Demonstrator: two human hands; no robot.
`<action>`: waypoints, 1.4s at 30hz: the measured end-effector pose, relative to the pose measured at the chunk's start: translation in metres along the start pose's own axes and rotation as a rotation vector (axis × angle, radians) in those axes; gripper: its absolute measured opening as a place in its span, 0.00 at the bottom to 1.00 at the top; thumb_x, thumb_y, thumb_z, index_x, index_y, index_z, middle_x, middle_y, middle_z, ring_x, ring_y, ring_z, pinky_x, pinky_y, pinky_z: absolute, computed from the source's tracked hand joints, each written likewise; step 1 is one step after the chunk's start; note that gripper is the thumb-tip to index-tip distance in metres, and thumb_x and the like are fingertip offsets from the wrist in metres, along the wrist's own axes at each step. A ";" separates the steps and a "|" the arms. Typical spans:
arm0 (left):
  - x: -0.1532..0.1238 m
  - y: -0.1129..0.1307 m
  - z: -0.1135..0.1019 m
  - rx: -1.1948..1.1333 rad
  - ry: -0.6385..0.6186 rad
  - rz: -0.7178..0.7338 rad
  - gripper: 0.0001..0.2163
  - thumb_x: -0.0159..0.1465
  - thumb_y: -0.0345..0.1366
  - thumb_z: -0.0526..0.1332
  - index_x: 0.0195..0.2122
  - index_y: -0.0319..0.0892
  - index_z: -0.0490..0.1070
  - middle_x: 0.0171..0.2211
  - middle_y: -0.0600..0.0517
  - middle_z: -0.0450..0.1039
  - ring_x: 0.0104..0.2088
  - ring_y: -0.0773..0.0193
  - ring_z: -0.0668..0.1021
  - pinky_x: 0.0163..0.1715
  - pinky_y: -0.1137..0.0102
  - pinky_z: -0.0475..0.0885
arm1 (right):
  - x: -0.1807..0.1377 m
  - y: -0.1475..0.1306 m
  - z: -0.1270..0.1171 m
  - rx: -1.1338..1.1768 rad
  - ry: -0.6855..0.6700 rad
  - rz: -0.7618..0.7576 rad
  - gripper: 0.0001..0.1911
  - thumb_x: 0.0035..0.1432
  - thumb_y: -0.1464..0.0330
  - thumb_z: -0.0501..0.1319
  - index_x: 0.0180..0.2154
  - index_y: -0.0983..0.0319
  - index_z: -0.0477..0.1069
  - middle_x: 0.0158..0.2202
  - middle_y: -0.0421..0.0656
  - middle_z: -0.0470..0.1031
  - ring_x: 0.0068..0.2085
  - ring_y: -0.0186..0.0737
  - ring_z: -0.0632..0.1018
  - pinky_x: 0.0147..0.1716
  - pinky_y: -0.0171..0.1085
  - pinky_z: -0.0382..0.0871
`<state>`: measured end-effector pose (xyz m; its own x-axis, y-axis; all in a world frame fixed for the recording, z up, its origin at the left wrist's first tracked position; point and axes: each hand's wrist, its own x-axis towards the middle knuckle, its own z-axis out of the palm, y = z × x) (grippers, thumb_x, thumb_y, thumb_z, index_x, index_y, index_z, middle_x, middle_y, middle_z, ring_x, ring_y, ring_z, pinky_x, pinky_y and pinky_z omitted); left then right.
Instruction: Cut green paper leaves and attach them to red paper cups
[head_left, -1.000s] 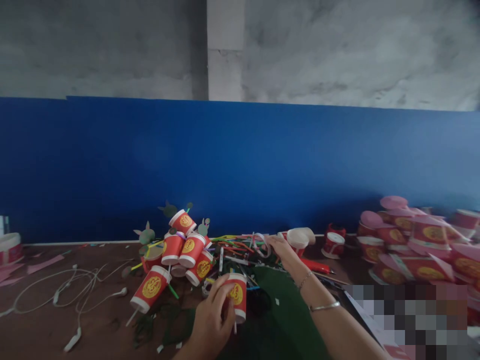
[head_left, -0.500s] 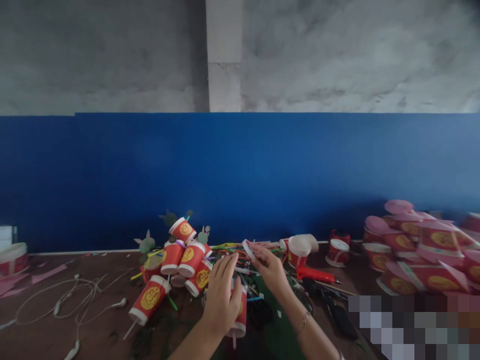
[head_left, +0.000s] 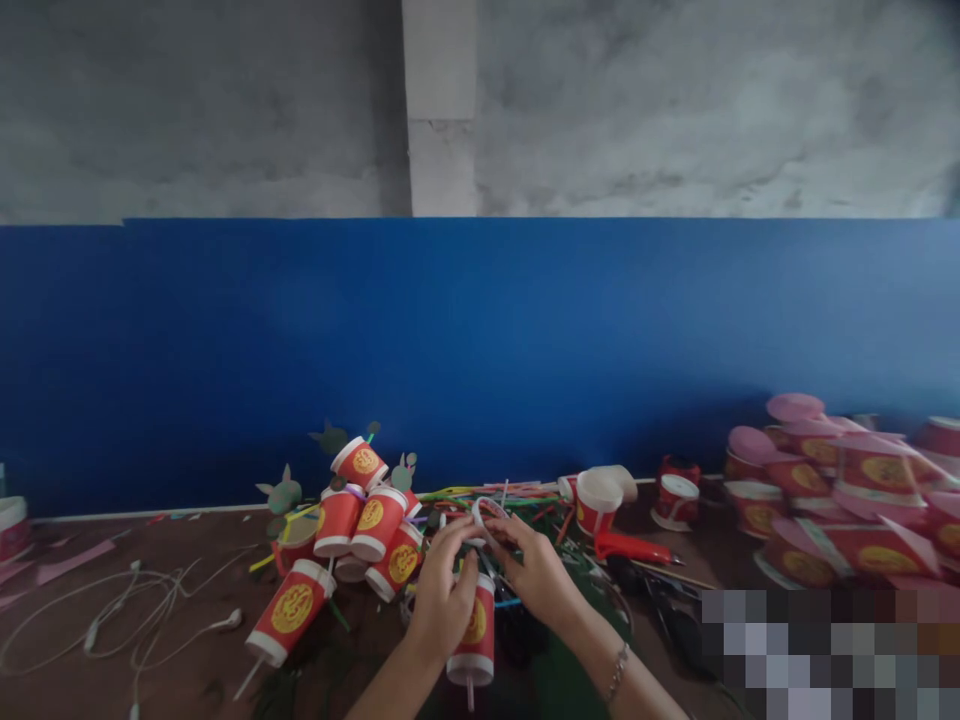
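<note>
Between my hands, above the table, is a narrow white ring (head_left: 481,513) that looks like a roll of tape. My right hand (head_left: 536,565) grips its right side, fingers curled around the edge. My left hand (head_left: 445,590) has its fingertips closed on the ring's left side, with the thumb lower down. Just beneath the hands lies a red paper cup (head_left: 474,640) with a yellow emblem and a straw through its base; my left hand partly covers it. Black-handled scissors (head_left: 517,625) rest beside that cup, partly hidden.
Red cups (head_left: 379,520) with straws and paper rabbit shapes (head_left: 283,495) are heaped at left. White earphones (head_left: 225,622) lie farther left. To the right are a white-rimmed cup (head_left: 598,500), a red glue gun (head_left: 634,548) and a pile of red-and-pink cups (head_left: 874,500).
My left hand has moved up to the white ring and its fingers have closed on it. My right hand has brought the ring slightly left and lower. The view has shifted a little.
</note>
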<state>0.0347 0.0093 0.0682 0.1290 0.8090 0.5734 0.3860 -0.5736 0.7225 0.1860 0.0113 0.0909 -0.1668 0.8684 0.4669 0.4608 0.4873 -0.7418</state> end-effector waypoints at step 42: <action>-0.001 0.020 -0.010 0.118 0.161 0.161 0.06 0.63 0.32 0.53 0.31 0.42 0.69 0.34 0.49 0.71 0.39 0.60 0.73 0.41 0.64 0.68 | -0.008 -0.038 -0.001 0.101 0.059 0.099 0.09 0.51 0.67 0.55 0.22 0.62 0.68 0.18 0.36 0.64 0.21 0.31 0.63 0.21 0.31 0.56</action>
<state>0.0328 -0.0042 0.0858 0.0541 0.6721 0.7384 0.4774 -0.6669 0.5721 0.1706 -0.0139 0.1155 -0.0717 0.9074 0.4142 0.3818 0.4086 -0.8290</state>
